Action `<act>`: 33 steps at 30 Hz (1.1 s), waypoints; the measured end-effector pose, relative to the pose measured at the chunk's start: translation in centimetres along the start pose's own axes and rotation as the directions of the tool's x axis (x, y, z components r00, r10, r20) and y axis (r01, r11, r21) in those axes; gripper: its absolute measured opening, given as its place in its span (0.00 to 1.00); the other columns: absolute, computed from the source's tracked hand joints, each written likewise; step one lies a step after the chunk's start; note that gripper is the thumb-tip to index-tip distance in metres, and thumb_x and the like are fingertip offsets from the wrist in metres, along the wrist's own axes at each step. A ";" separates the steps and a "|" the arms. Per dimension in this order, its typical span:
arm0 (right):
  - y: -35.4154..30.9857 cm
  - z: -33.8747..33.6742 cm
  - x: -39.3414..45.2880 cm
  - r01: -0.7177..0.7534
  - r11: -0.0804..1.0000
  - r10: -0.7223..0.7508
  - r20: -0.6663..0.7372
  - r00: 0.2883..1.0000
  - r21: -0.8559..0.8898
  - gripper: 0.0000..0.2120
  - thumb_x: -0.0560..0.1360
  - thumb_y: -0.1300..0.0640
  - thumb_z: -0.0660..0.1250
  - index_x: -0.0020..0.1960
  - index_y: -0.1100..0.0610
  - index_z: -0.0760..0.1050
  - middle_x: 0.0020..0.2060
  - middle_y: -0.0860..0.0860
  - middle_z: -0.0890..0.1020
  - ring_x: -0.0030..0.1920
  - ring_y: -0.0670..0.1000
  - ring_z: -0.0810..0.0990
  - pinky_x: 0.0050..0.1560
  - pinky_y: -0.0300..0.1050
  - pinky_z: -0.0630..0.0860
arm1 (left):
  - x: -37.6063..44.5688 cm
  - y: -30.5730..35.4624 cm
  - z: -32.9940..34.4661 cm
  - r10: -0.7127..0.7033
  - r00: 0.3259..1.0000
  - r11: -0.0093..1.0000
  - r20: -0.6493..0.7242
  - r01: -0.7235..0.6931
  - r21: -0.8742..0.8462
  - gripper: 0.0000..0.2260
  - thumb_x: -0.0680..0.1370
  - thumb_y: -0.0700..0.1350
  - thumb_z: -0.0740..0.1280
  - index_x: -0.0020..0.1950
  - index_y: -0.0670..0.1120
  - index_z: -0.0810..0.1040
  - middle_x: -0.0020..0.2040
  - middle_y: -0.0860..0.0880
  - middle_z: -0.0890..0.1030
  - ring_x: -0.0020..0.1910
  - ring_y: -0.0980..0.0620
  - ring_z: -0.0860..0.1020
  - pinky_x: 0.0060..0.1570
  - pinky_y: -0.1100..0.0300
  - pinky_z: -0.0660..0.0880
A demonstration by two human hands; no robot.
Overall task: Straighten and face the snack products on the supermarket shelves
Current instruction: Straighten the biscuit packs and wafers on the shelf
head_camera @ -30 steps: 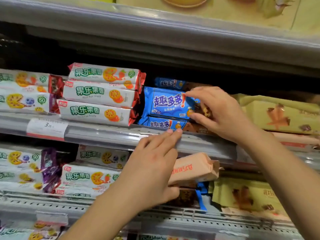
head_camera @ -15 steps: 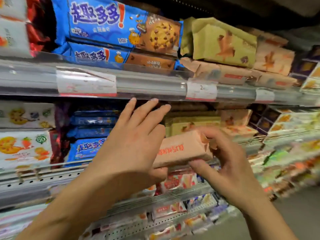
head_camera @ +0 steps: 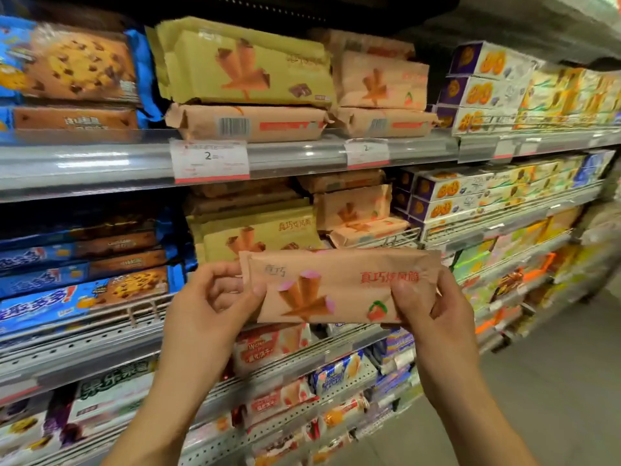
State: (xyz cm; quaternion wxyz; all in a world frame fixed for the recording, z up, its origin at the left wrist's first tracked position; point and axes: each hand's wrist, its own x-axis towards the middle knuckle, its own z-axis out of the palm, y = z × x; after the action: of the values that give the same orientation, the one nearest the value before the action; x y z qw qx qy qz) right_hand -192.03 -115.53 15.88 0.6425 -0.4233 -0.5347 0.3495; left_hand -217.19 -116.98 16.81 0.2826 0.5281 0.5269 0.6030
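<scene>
Hands, two: left hand (head_camera: pixel 215 297) and right hand (head_camera: pixel 433 307), each grip pinching one pink wafer packet (head_camera: pixel 339 284).

In front of me a white price label (head_camera: pixel 211 160) with a red lower edge and a large "2" is clipped to the clear rail of the upper shelf (head_camera: pixel 84 163). A smaller price tag (head_camera: pixel 367 153) sits further right on that rail. Lower down, a perforated grey shelf edge (head_camera: pixel 77 344) slants across my view. At the far right I see bare grey floor (head_camera: pixel 551 381) running along the aisle.
</scene>
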 end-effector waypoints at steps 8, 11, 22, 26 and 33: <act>3.9 -11.4 2.6 0.000 0.996 -0.011 -0.130 0.992 -0.092 0.12 0.72 0.51 0.73 0.50 0.52 0.74 0.44 0.51 0.85 0.46 0.54 0.85 0.43 0.54 0.84 | -3.5 -2.3 13.7 -0.166 0.983 0.978 -0.084 0.152 -0.144 0.06 0.78 0.37 0.71 0.48 0.48 0.85 0.43 0.47 0.87 0.45 0.46 0.85 0.49 0.53 0.81; 5.7 -13.6 4.3 0.009 0.995 -0.025 -0.165 0.986 -0.098 0.10 0.74 0.50 0.71 0.52 0.50 0.75 0.46 0.47 0.84 0.50 0.51 0.83 0.45 0.47 0.83 | -4.4 -1.8 17.2 -0.172 0.984 0.983 -0.039 0.169 -0.071 0.12 0.79 0.36 0.69 0.52 0.53 0.84 0.46 0.58 0.87 0.47 0.59 0.84 0.49 0.65 0.79; 9.4 -12.1 11.0 0.025 0.961 -0.037 -0.039 0.999 -0.276 0.25 0.78 0.56 0.70 0.72 0.44 0.69 0.60 0.39 0.79 0.58 0.40 0.79 0.50 0.34 0.77 | 1.6 -1.5 20.6 -0.092 0.996 0.986 -0.019 0.094 0.134 0.31 0.79 0.44 0.69 0.74 0.69 0.63 0.59 0.74 0.78 0.59 0.70 0.77 0.56 0.61 0.74; 9.6 -11.1 14.5 0.072 0.955 -0.063 0.039 0.997 -0.287 0.30 0.78 0.52 0.71 0.74 0.36 0.62 0.61 0.35 0.79 0.61 0.40 0.79 0.58 0.40 0.75 | 5.5 -1.3 21.5 -0.089 0.995 0.979 -0.041 0.095 0.181 0.31 0.80 0.49 0.67 0.74 0.72 0.57 0.68 0.69 0.72 0.61 0.70 0.72 0.54 0.72 0.68; 10.9 -8.4 20.8 0.214 0.817 -0.117 0.210 0.971 -0.535 0.28 0.77 0.47 0.66 0.75 0.40 0.64 0.68 0.36 0.74 0.64 0.41 0.76 0.58 0.42 0.76 | 9.9 -3.2 22.4 0.053 0.998 0.898 0.014 -0.054 0.436 0.34 0.78 0.63 0.56 0.82 0.57 0.53 0.66 0.65 0.68 0.66 0.62 0.66 0.64 0.62 0.65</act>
State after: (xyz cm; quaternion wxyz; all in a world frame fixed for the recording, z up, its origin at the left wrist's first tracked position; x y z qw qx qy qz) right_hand -179.96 -93.91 13.46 0.4730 -0.5120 -0.6997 0.1567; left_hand -199.72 -99.68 14.64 0.1408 0.5927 0.6336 0.4769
